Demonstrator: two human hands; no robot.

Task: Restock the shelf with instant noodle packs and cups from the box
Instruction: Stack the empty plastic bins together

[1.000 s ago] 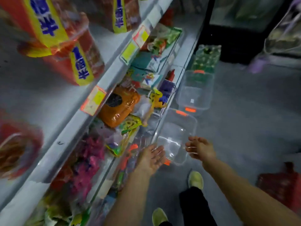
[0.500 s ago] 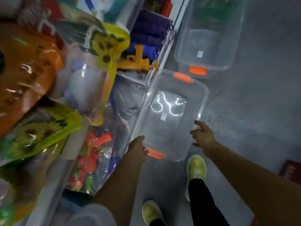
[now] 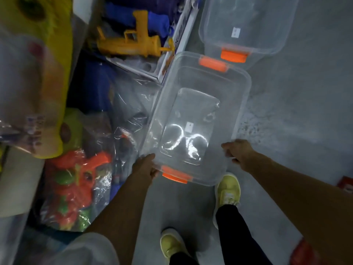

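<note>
While both hands grip its near end, the clear rectangular plastic box with orange latches (image 3: pixel 198 119) sits at the centre of view above the grey floor (image 3: pixel 298 111). At seven o'clock of it, the left hand (image 3: pixel 146 167) curls over the corner rim. At four o'clock, the right hand (image 3: pixel 238 152) clasps the side rim. A second clear box (image 3: pixel 248 25) lies at twelve o'clock; bagged toys (image 3: pixel 76 188) crowd nine o'clock.

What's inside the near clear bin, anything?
Near clear bin looks empty: only a small white sticker and light glare. No noodles. Nothing covered; walls are transparent.
</note>
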